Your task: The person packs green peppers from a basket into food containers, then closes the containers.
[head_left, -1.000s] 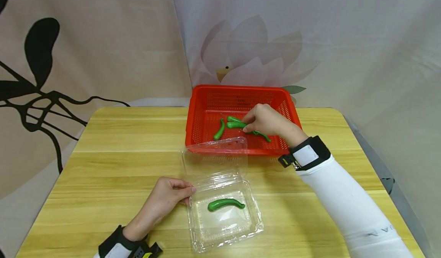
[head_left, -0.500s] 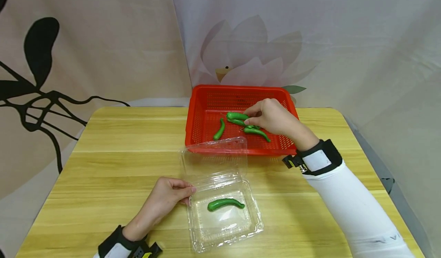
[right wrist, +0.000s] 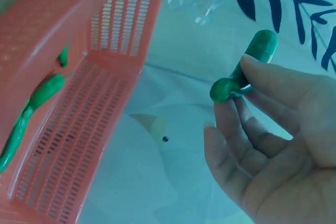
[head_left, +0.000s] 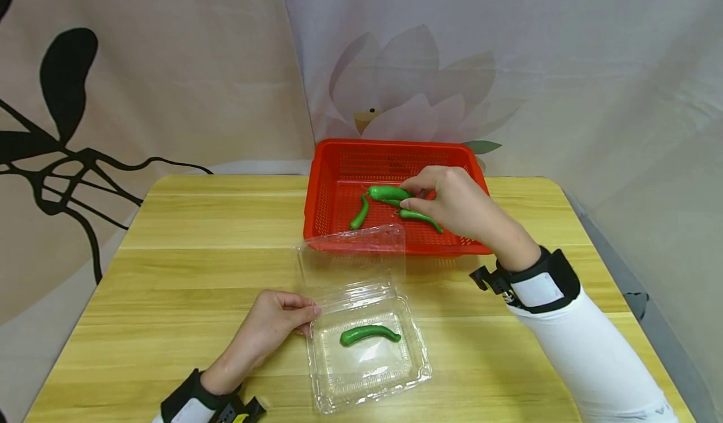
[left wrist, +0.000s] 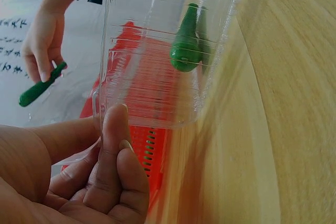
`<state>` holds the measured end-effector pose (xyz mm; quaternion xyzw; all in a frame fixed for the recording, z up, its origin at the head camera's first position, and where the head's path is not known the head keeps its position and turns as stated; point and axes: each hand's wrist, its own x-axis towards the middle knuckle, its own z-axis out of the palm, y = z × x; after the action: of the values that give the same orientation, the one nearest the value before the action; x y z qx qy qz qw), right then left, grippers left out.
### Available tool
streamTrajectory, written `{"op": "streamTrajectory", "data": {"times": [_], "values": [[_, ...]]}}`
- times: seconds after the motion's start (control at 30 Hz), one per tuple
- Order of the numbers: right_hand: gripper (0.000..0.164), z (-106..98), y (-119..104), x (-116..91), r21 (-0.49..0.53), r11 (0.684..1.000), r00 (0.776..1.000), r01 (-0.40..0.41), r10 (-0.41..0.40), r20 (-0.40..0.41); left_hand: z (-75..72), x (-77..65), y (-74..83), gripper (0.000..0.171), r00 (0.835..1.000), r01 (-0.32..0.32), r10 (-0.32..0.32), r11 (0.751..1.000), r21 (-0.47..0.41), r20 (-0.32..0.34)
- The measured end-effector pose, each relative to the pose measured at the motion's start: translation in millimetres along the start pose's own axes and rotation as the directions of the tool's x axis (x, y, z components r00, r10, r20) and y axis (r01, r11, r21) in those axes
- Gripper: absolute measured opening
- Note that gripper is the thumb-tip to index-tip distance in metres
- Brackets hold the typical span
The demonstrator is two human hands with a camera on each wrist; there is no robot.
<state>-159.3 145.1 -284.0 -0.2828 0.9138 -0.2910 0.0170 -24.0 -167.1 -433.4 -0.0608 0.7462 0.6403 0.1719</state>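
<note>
the right hand is pinching one green chili pepper near one end — a narrow thumb-and-fingertip hold — over the red plastic basket. the left hand is pinching the left edge of the clear clamshell box, whose hinged lid is standing open.

as for lifting well, a pinch that is gripping snugly without squeezing should suit this smooth skin, and a level carry is likely best, since the free end is sticking out and could be catching on the rim or lid. the left hand should be keeping its light hold, as thin plastic could be sliding easily.

compared with half a second ago, the right wrist is sitting farther back and to the right, and the pinched pepper is looking larger, seemingly nearer the camera. three other peppers are lying in the basket, one partly hidden below it; the single pepper in the box is resting where it was — the left hand, too.
</note>
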Motion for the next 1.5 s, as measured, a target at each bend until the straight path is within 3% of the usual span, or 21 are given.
{"op": "streamTrajectory", "data": {"times": [0.53, 0.93, 1.13, 1.5], "values": [[0.022, 30, -24, -44, -0.018, 0.978, 0.978, 0.208, -0.208, -0.016, -0.1, 1.5, -2.1, 0.018, 1.000, -0.003, 0.003, 1.000, 0.006, -0.010], [0.019, 64, -27, -66, -0.004, 0.970, 0.964, 0.242, -0.240, 0.112, -0.4, 0.7, -0.2, 0.017, 1.000, -0.007, 0.007, 1.000, 0.001, -0.009], [0.012, 86, -26, -74, -0.032, 0.953, 0.940, 0.303, -0.293, 0.177, -0.2, 0.4, 0.1, 0.017, 1.000, -0.006, 0.006, 1.000, -0.001, -0.011], [0.015, 111, -30, -81, -0.137, 0.928, 0.898, 0.347, -0.287, 0.333, -0.4, 0.1, -0.1, 0.018, 1.000, -0.012, 0.011, 1.000, -0.005, -0.010]]}}
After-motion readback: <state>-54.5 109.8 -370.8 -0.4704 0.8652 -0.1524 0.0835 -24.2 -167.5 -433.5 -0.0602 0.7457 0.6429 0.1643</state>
